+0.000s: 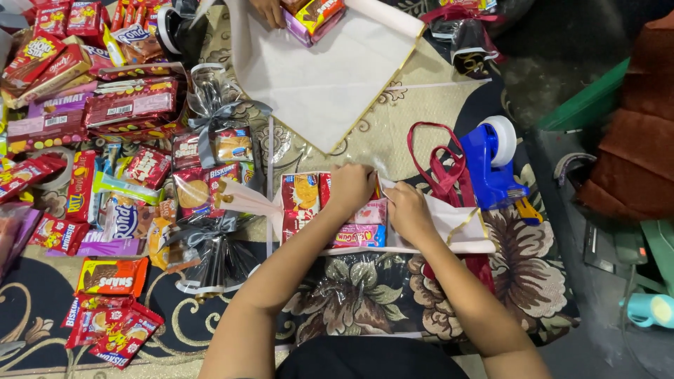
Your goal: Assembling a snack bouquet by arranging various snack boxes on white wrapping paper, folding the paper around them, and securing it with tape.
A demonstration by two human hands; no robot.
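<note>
My left hand (pixel 351 188) presses down on a bundle of snack packets (pixel 302 200) lying on clear wrapping film. My right hand (pixel 407 210) pinches the edge of white gold-trimmed wrapping paper (pixel 456 228) that folds around the bundle's right side. Pink and red packets (pixel 359 235) show between my two wrists. Both hands are closed on the paper and packets, nearly touching each other.
A blue tape dispenser (pixel 491 165) and dark red ribbon (pixel 442 172) lie to the right. Piles of red snack packets (pixel 105 112) and wrapped bundles (pixel 217 140) fill the left. Another person's hand (pixel 270 10) holds packets on white paper (pixel 323 77) at the top.
</note>
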